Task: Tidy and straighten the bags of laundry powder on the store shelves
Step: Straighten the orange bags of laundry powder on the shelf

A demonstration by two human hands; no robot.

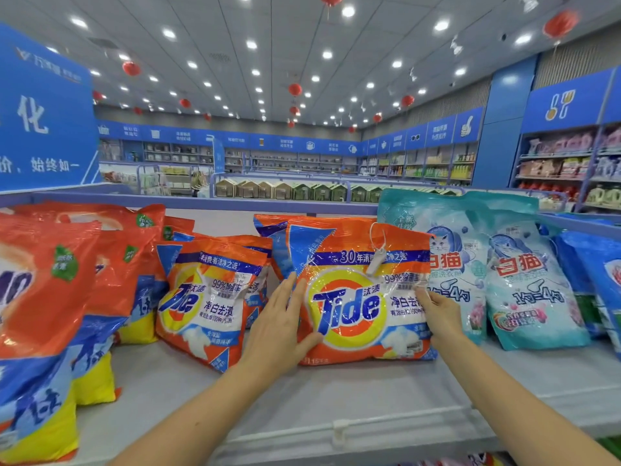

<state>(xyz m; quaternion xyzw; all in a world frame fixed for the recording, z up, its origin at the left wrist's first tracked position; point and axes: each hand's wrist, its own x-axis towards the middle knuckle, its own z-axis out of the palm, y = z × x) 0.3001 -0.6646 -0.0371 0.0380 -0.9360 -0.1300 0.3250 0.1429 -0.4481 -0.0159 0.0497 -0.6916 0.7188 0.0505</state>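
Orange plastic Tide laundry-powder bag stands upright at the centre of the grey shelf, braced between left hand, fingers straight against its left edge, and right hand at its right edge (grip unclear), apparently to square it.

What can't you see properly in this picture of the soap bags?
All in the head view:
- Rear Tide bag: mostly hidden behind the front Tide bag.
- Right hand: fingertips tucked past the front bag's edge, grip unclear.
- Orange bag: cut off by the left edge.
- Blue bag: cut off by the right edge.
- Price sticker on the smaller Tide bag: too blurred to read.
- Far shelves: goods too small.
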